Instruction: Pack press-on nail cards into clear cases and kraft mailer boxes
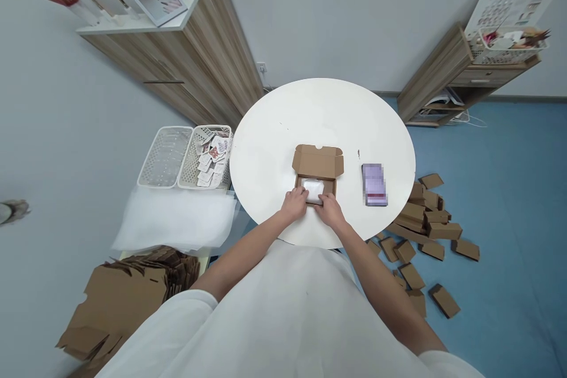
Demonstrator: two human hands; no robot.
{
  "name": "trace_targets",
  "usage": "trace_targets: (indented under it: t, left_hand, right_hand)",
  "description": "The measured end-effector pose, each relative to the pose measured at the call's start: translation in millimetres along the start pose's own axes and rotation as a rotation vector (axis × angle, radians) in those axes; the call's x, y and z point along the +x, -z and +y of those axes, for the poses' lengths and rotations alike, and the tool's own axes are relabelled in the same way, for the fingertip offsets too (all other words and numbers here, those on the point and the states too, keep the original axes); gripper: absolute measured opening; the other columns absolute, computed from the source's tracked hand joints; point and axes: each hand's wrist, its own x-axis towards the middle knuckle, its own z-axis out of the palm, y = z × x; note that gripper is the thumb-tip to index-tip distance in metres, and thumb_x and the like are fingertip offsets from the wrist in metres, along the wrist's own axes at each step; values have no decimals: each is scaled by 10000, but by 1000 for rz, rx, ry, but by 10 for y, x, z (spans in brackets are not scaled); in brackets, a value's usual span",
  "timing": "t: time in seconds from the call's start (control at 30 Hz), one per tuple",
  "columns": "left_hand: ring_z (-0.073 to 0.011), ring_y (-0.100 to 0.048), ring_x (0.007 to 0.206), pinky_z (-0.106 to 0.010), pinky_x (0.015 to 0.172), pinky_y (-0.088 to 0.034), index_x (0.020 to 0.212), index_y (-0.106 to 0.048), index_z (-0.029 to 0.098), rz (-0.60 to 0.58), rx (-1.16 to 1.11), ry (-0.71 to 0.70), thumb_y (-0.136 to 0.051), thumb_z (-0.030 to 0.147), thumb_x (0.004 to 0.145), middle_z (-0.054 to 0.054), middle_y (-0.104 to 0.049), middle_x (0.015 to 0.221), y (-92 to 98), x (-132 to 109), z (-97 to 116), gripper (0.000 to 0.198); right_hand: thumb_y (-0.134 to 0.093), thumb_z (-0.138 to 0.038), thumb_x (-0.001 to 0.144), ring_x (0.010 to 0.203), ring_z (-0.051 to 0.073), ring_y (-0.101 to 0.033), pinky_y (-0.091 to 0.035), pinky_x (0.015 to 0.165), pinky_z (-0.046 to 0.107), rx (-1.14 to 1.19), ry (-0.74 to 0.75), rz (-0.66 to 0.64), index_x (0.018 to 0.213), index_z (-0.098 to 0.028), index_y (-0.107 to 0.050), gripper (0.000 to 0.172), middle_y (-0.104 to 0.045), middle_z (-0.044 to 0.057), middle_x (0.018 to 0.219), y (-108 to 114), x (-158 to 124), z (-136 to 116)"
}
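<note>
We see a small brown cardboard mailer box (318, 162) just below and right of the middle of the frame, its lid folded back toward the top of the frame; the lid has rounded side flaps and a small notch in its far edge. Inside the tray lies a white, softly wrapped packet (313, 190), slightly glossy, with brown card showing around it. Our left hand (295, 203) rests at the tray's left front, its fingers reaching over onto the packet; our right hand (330, 211) is at the right front corner. Both touch the box, but we cannot tell whether either clamps it or only presses. The box sits on a round white table (319, 115), nearer its bottom rim than its top one. Bare white surface stretches beyond the lid to the upper rim, and out to the left edge. To the right, the room is narrower: a purple rectangular item (374, 185), blurred by pixelation, lies between the box and the right rim, well apart from our right hand. Past that rim, brown boxes (444, 301) are scattered across the blue floor (500, 189).
</note>
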Motion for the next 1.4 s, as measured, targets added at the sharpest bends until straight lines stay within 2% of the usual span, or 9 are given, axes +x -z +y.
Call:
trace_targets:
  t: [0.33, 0.5, 0.6, 0.67, 0.77, 0.87, 1.03, 1.17, 1.4]
  left_hand:
    - [-274, -453, 1074, -450, 876, -324, 991, -544, 201, -27, -15, 20, -414, 92, 742, -102, -513, 1159, 18, 23, -18, 301]
    - [-267, -400, 1150, -441, 902, -340, 1092, -509, 228, 100, -129, 38, -422, 153, 774, -86, -482, 1216, 18, -21, -80, 338]
    - [-277, -368, 1184, -429, 916, -356, 1205, -427, 210, 205, -221, 96, -474, 212, 762, -104, -407, 1282, 19, -55, -162, 446]
    - [-285, -363, 1193, -425, 937, -351, 1275, -344, 186, 210, -291, 131, -540, 276, 738, -125, -390, 1289, 11, -77, -233, 579]
    - [-293, -389, 1183, -410, 944, -354, 1343, -213, 150, 142, -373, 166, -646, 354, 668, -159, -379, 1296, -22, -97, -332, 828]
    - [-280, -444, 1136, -383, 908, -384, 1363, -147, 153, 89, -423, 194, -693, 320, 633, -161, -415, 1269, -67, -86, -380, 926]
    - [-257, -518, 1024, -347, 831, -424, 1329, -236, 134, 87, -412, 230, -692, 258, 627, -158, -471, 1189, -107, -44, -369, 846]
    - [-234, -552, 941, -316, 777, -437, 1246, -370, 157, 98, -430, 217, -692, 258, 611, -130, -508, 1134, -127, -75, -378, 720]
    - [-199, -571, 861, -296, 741, -440, 1215, -416, 172, 104, -425, 201, -670, 273, 611, -94, -543, 1071, -117, -167, -387, 663]
  right_hand:
    - [-526, -224, 757, 976, 232, -530, -426, 819, 324, 5, 7, -16, 1096, -138, -566, 352, -513, 138, 1078, 13, 48, 4]
    - [-510, -233, 753, 970, 210, -530, -433, 834, 322, 74, 61, 89, 1117, -155, -541, 373, -498, 109, 1104, 103, 14, 2]
    - [-462, -201, 750, 933, 191, -536, -440, 831, 325, 145, 32, 224, 1141, -177, -513, 395, -501, 92, 1098, 227, 7, 74]
    - [-444, -161, 727, 876, 180, -551, -443, 821, 328, 173, -42, 271, 1177, -178, -483, 452, -499, 99, 1119, 301, 8, 159]
    - [-437, -133, 697, 788, 163, -571, -443, 808, 328, 214, -151, 224, 1207, -174, -459, 512, -505, 112, 1165, 355, 13, 282]
    - [-442, -186, 712, 745, 152, -578, -453, 768, 313, 287, -195, 112, 1194, -196, -471, 483, -555, 77, 1139, 342, 23, 328]
    - [-463, -261, 726, 695, 132, -577, -447, 732, 291, 280, -212, 91, 1169, -204, -481, 447, -581, 50, 1114, 280, 17, 271]
    - [-485, -267, 724, 780, 152, -594, -434, 727, 277, 251, -240, 112, 1099, -197, -515, 382, -612, 47, 1058, 253, -21, 248]
    - [-497, -286, 729, 855, 171, -593, -422, 718, 271, 208, -271, 104, 1027, -193, -529, 314, -632, 54, 1001, 247, -46, 216]
